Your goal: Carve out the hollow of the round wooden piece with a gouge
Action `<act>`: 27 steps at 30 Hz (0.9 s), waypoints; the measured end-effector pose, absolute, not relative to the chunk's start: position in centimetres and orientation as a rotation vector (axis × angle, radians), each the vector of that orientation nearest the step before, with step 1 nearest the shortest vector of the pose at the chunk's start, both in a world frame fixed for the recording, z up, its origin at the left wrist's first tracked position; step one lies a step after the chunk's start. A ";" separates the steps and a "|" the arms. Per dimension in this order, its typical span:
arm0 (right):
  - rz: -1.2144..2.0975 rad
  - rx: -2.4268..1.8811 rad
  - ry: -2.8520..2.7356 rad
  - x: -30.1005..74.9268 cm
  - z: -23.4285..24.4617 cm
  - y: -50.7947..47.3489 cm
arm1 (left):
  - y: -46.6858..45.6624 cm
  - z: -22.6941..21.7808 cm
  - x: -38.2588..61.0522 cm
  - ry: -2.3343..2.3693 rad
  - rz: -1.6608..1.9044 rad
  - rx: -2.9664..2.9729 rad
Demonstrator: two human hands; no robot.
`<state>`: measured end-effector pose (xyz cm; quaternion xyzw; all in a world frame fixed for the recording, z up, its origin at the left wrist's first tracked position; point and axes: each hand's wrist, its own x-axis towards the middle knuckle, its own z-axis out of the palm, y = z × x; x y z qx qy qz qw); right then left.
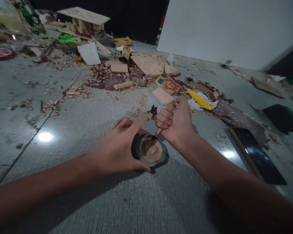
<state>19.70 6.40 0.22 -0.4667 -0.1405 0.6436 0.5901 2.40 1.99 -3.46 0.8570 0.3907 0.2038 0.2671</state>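
Observation:
On the grey floor, my left hand (119, 141) is wrapped round the side of a round wooden piece (155, 158). The piece has a blue-green rim, pale wood inside it and a darker hollow in the middle. My right hand (177, 122) is closed in a fist round a carving tool (158, 131) with a light wooden handle. The tool points down, its dark tip at the far edge of the hollow; most of the handle is hidden by my fingers. A pale band circles my left index finger near its tip. Just beyond that finger lies a small dark pointed scrap (153, 110).
Wood shavings, flat boards (151, 63) and small blocks (119, 67) litter the floor ahead. A yellow-handled tool (200, 100) and a brown sandpaper-like sheet (236, 113) lie to the right. Nearer is a black phone (258, 154). A small wooden structure (85, 19) stands at back left.

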 end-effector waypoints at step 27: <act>1.408 -0.817 -0.490 23.7 5.3 7.3 | 3.8 0.0 -0.7 0.834 0.211 2.945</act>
